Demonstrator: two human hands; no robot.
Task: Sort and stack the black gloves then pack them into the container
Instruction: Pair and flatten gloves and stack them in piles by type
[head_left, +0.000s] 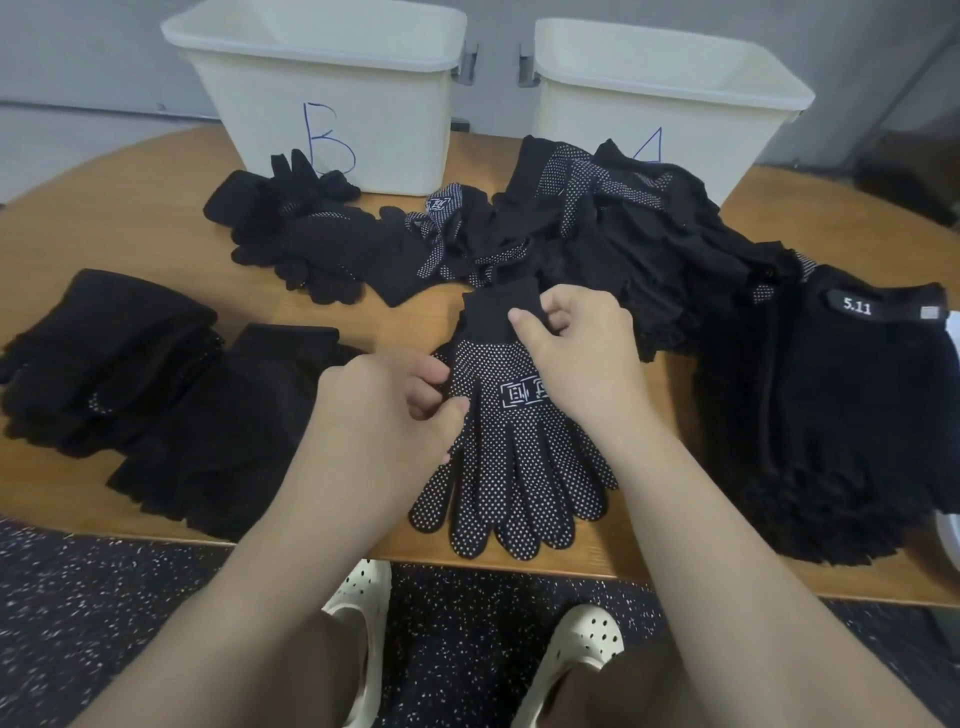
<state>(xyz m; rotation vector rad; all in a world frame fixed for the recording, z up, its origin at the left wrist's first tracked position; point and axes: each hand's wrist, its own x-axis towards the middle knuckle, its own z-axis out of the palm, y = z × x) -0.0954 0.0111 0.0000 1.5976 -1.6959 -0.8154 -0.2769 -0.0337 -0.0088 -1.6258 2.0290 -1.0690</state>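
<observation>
A small stack of black gloves with white dots (514, 467) lies at the table's front centre, fingers toward me. My left hand (395, 410) pinches the stack's left edge near the thumb. My right hand (571, 338) pinches the black cuff at its top. Plain black gloves sit in two stacks at the left (171, 395). A stack of black fingerless gloves labelled 5.11 (841, 415) lies at the right. A loose heap of unsorted black gloves (597, 234) spreads across the middle.
Two white bins stand at the back of the wooden table (130, 218): one marked B (332, 93) at the left, one marked A (665, 88) at the right. The table's front edge is close to my legs, with speckled floor below.
</observation>
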